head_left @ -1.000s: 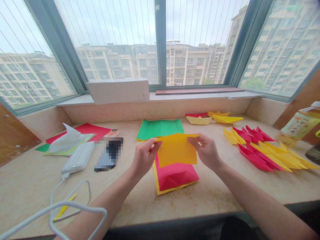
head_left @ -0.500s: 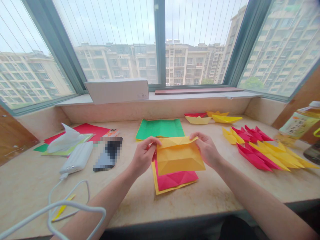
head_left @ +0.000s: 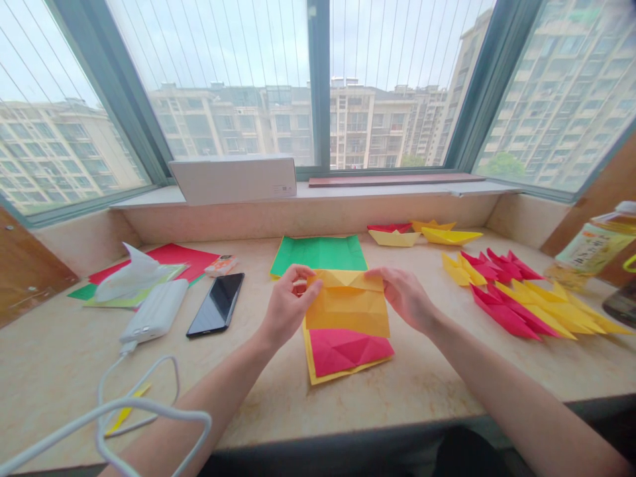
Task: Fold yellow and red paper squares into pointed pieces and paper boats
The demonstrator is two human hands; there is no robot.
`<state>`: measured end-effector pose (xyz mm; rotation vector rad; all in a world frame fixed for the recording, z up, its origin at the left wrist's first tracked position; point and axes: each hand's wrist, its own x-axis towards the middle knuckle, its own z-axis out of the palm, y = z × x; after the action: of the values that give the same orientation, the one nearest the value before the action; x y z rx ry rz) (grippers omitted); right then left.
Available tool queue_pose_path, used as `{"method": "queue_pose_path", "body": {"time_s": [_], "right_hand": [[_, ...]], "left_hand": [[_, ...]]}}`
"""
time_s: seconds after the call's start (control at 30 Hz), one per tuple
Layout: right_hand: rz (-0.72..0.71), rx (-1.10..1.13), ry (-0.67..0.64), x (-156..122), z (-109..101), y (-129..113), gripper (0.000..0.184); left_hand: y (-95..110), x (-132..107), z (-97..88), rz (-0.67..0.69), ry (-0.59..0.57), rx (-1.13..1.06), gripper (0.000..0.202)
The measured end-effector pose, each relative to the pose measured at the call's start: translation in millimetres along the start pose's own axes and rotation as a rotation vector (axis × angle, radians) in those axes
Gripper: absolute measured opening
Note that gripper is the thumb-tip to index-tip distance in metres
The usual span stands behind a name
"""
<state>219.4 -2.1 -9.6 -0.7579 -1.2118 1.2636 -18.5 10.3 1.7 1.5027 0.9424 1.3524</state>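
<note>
A creased sheet of yellow origami paper (head_left: 348,311) is held up between both hands, its top strip folded over. My left hand (head_left: 293,301) pinches its upper left corner between thumb and fingers. At the upper right corner, my right hand (head_left: 405,295) grips the edge; its thumb is largely hidden. Below the sheet, a creased red paper (head_left: 348,354) lies on top of another yellow sheet (head_left: 314,379) on the counter. Just behind the hands rests a creased green paper (head_left: 320,253) with a yellow edge showing beneath it.
Folded paper boats (head_left: 395,237) stand at the back right, with several red and yellow folded pieces (head_left: 517,311) nearer. A bottle (head_left: 596,245) is far right. On the left are a phone (head_left: 216,306), a white power bank (head_left: 154,311), a cable (head_left: 149,409) and coloured sheets (head_left: 191,258).
The yellow paper has shifted slightly left and its lower edge has risen, showing more of the red paper. My right hand has moved left along with it, its fingers now more over the edge.
</note>
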Motion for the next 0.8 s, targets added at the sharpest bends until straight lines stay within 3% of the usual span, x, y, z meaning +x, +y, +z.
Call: {"method": "queue_pose_path", "body": {"time_s": [0.07,0.17,0.3,0.43,0.63,0.73,0.8], "right_hand": [[0.023,-0.071,0.012,0,1,2,0.024],[0.014,-0.108,0.022,0,2,4,0.028],[0.018,-0.047,-0.023,0,3,5,0.045],[0.014,0.018,0.0,2,3,4,0.055],[-0.017,-0.021,0.088,1,10,0,0.05],[-0.001,-0.047,0.118,0,10,-4,0.052],[0.022,-0.071,0.11,0,7,-6,0.054]], "left_hand": [[1,0,1.2,-0.049,0.008,-0.106,0.046],[5,-1,1.4,-0.187,-0.097,-0.232,0.062],[5,-1,1.0,-0.294,-0.211,-0.242,0.046],[0,2,2.7,-0.276,-0.157,-0.207,0.041],[5,3,4.6,-0.242,-0.105,-0.185,0.037],[9,3,-1.5,-0.259,-0.205,-0.096,0.033],[10,2,-6.9,-0.285,-0.357,-0.027,0.032]]}}
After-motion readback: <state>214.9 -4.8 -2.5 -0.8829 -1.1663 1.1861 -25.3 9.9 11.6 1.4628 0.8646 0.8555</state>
